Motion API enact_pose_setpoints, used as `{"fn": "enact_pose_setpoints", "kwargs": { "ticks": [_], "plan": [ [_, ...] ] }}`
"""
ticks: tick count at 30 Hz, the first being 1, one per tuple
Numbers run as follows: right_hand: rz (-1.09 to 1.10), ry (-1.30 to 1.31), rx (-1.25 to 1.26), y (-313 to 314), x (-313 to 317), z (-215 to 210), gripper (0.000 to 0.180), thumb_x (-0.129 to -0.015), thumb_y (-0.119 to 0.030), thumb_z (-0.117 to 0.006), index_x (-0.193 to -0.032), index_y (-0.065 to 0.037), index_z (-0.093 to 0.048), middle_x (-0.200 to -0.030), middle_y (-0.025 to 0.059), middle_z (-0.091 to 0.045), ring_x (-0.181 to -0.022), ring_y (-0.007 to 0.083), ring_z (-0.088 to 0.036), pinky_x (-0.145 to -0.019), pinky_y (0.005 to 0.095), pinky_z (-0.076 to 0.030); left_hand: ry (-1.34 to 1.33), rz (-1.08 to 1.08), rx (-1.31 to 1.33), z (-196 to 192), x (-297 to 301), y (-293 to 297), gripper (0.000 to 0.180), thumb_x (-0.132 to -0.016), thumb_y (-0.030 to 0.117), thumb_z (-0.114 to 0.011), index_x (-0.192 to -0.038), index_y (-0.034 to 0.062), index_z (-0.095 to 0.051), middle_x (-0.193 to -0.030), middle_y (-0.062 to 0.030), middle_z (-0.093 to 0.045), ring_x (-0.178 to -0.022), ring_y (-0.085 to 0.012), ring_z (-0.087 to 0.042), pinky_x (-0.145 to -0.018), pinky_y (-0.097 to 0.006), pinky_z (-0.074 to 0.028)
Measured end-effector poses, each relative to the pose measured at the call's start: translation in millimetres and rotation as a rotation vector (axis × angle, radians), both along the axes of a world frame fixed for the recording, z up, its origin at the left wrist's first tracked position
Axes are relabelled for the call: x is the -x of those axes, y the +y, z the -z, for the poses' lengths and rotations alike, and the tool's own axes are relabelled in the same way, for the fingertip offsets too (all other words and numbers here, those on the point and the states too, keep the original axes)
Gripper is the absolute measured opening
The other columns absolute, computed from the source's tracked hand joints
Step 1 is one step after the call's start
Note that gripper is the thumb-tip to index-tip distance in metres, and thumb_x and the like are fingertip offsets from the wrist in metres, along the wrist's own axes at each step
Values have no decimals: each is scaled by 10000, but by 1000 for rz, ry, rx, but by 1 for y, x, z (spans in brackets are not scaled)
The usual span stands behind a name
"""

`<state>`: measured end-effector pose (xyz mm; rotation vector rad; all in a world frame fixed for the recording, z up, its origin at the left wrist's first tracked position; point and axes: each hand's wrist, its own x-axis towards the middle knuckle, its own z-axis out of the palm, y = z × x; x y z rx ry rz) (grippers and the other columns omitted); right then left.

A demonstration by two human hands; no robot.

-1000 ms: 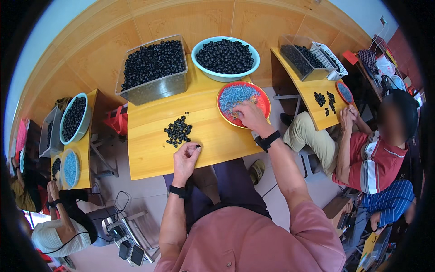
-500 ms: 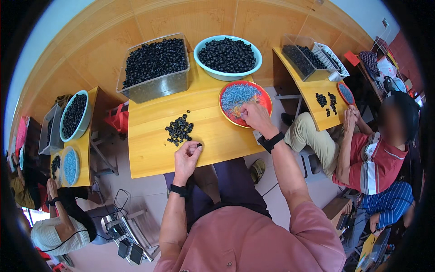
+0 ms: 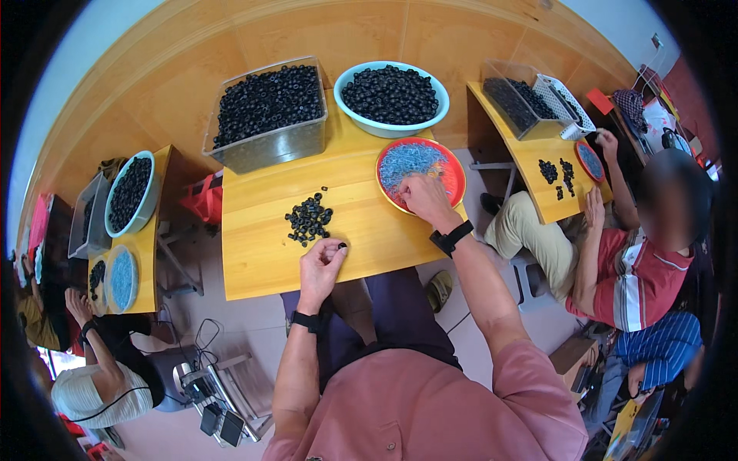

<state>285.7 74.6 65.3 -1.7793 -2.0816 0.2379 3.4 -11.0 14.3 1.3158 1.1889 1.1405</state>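
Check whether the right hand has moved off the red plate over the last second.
No. The right hand stays on the near edge of the red plate, fingers in the blue pieces, as before.

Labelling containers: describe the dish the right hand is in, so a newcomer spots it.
On the middle yellow table, look to its right edge, just below the pale blue basin of black rings. The red round plate there is the only one holding light blue pieces.
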Motion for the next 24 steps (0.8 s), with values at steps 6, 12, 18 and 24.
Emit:
{"fn": "enact_pose_setpoints", "kwargs": {
  "ticks": [6, 12, 18, 24],
  "plan": [
    [17, 16, 1, 1, 8, -7, 166, -847, -45, -596, -885, -37, -757, -982, 175, -717, -924, 365, -683, -804, 472, -532, 2, 8, 3, -2, 2, -1, 159, -917, 46, -728, -1051, -9, -664, -857, 33, -629, -735, -22, -546, -698, -190, -472],
    [-57, -30, -18, 2, 6, -3, 172, -834, -53, -604, -899, -41, -763, -915, 183, -725, -882, 369, -692, -779, 485, -537, 6, 20, -5, -2, 1, 0, 157, -920, 37, -719, -1056, -16, -661, -840, 29, -632, -727, -30, -552, -695, -196, -478],
    [-52, -111, -17, 2, 11, -2, 135, -821, -85, -619, -869, -33, -734, -885, 179, -724, -860, 375, -691, -766, 489, -539, -22, -3, -28, 3, 2, 0, 154, -911, 35, -723, -1040, -32, -672, -842, 9, -661, -718, -23, -550, -680, -201, -481],
    [94, 330, -128, -11, 1, -18, 116, -858, -75, -618, -920, -19, -699, -820, 188, -713, -775, 355, -708, -693, 439, -552, -23, 8, -18, 3, 0, 1, 157, -915, 45, -724, -1040, -34, -670, -845, 11, -656, -723, -23, -545, -679, -204, -476]
  ]
}}
